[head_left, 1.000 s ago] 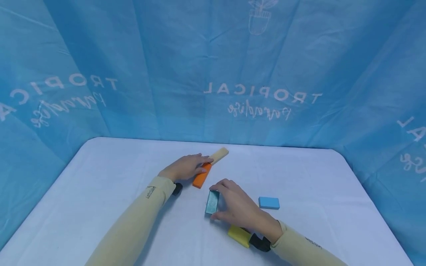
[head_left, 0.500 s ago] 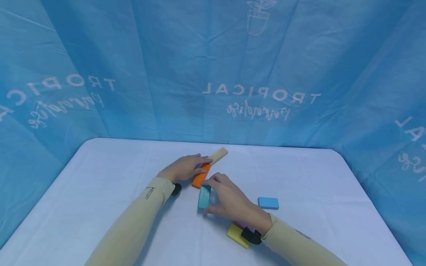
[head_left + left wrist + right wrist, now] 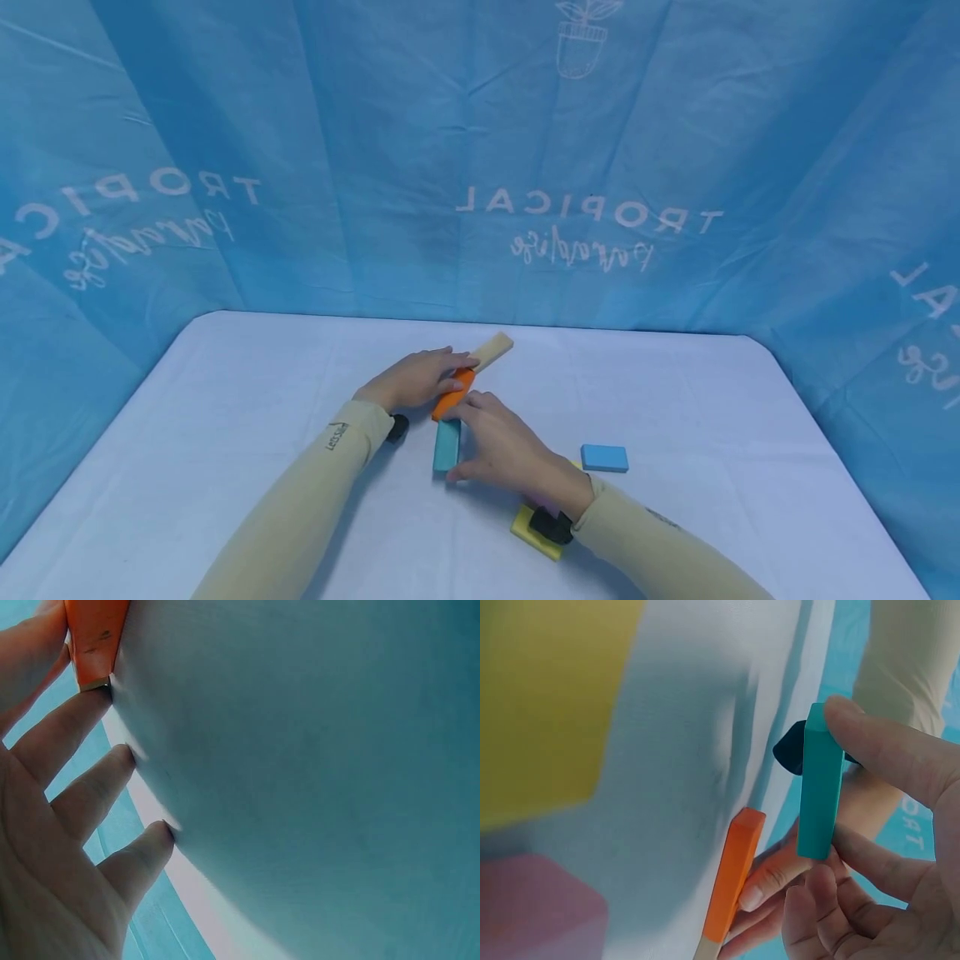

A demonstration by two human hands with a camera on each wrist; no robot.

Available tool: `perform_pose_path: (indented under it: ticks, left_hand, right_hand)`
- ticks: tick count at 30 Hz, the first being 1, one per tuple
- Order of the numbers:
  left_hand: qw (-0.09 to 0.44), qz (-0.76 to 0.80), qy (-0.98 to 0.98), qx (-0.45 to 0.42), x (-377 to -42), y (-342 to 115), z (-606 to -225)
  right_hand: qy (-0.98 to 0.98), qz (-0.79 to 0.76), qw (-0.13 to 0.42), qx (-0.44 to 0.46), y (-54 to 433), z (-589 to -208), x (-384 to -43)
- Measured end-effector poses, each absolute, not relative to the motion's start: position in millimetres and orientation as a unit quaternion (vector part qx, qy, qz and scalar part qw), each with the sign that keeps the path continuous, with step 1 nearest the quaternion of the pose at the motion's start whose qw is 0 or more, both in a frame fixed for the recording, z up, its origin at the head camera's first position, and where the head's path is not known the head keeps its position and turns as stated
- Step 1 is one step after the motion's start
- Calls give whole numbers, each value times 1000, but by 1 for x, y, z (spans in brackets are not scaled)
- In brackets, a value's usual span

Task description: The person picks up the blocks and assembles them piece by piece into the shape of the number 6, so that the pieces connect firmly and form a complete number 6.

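Observation:
My right hand [image 3: 510, 442] pinches a teal block [image 3: 447, 447] by its two ends, between thumb and forefinger. In the right wrist view the teal block [image 3: 823, 787] is held above the white tabletop. Farther back, my left hand [image 3: 416, 379] holds an orange block [image 3: 453, 396] with thumb and forefinger. Its other fingers are spread against the table in the left wrist view. A cream block [image 3: 495, 350] lies end to end with the orange one, making a slanting line. The teal block's far end appears close to the orange block's near end; contact cannot be told.
A light blue block [image 3: 604, 458] lies to the right of my right hand. Beneath the right wrist sit a yellow block [image 3: 525, 529] and a pink block [image 3: 540, 907], partly hidden. A blue curtain [image 3: 480, 167] hangs behind the white table [image 3: 300, 350].
My right hand has carried the teal block leftward and slightly away from me, toward the orange block's near end. The left hand stays in place on the orange block.

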State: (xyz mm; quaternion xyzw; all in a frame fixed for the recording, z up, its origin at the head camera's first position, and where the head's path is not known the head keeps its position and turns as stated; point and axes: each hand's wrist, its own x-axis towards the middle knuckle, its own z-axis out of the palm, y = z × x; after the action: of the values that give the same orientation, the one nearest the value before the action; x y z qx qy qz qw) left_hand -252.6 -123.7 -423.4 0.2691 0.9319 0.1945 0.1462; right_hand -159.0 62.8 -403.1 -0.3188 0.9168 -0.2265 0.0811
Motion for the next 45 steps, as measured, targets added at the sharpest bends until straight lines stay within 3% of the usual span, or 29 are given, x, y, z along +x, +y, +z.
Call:
perform_pose_path:
  ticks: [45]
  left_hand:
    - [137,198,930,277,-252,-124,-422]
  right_hand:
    - [914,-149,121,-356,40,-408,-179]
